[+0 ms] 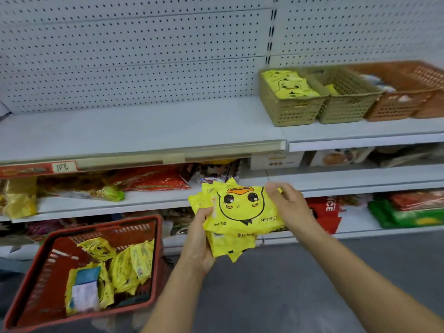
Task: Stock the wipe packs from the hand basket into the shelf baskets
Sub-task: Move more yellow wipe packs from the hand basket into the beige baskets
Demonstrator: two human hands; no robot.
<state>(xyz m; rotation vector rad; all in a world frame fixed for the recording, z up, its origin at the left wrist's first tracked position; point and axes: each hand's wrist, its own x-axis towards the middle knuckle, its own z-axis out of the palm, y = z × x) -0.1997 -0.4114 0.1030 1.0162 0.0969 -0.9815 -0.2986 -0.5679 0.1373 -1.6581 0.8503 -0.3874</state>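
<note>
The red hand basket sat at the lower left, tilted toward the camera, its far rim close under the lowest shelf edge. Yellow wipe packs lay loose inside it, and part of its red floor showed bare. Above it, the left stretch of the top shelf was flat grey board in front of a white pegboard wall. In the middle, clear of the shelf fronts, the left hand gripped a fanned stack of yellow packs by its left edge, thumb on top and fingers beneath. The right hand curled round the stack's upper right corner. To the right, on the top shelf, a green basket stood at the joint between the two shelf boards, already holding yellow packs. A second green basket touched its right side, and an orange basket came next. Both stood close to the shelf's front lip. Lower shelves carried red, yellow and green packets, blurred. Dark grey floor lay open below the arms.
</note>
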